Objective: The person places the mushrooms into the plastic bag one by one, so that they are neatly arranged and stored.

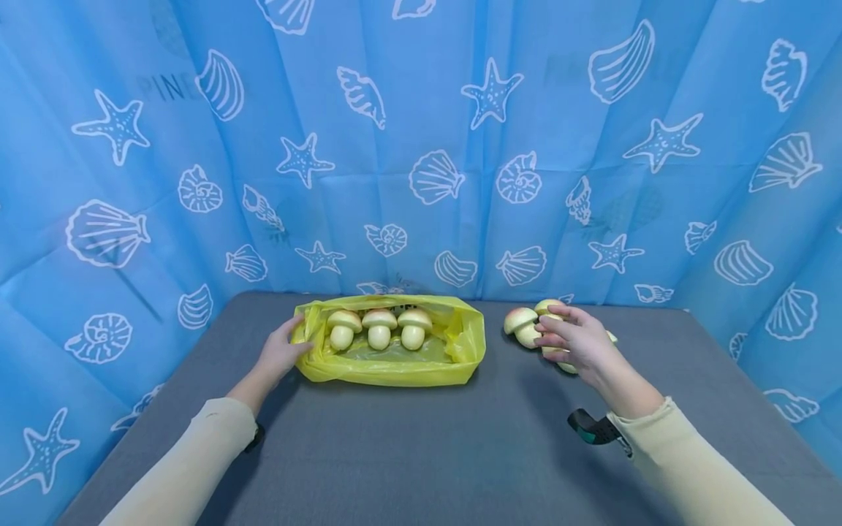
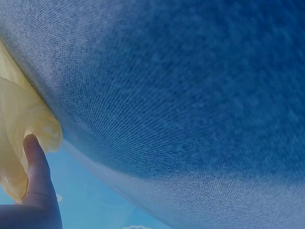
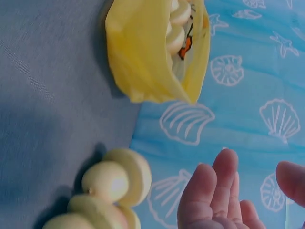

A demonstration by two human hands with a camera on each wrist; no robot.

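Observation:
A yellow plastic bag (image 1: 381,374) lies on its side-to-side length, mouth wide, on the grey table. Three toy mushrooms (image 1: 379,329) stand in a row inside it. At the bag's left end, my left hand (image 1: 279,354) grips the rim; in the left wrist view one finger (image 2: 39,176) presses against the yellow plastic. Over on the right, my right hand (image 1: 585,349) hovers by a cluster of more mushrooms (image 1: 520,320), its fingers spread and holding nothing. The hand partly covers that cluster in the head view. In the right wrist view the mushrooms (image 3: 107,181) lie beside the fingers (image 3: 198,191).
Behind the grey table (image 1: 408,453) hangs a blue curtain (image 1: 395,146) printed with white shells and starfish, close along the back edge and both sides. A dark band (image 1: 592,427) hangs at the right wrist.

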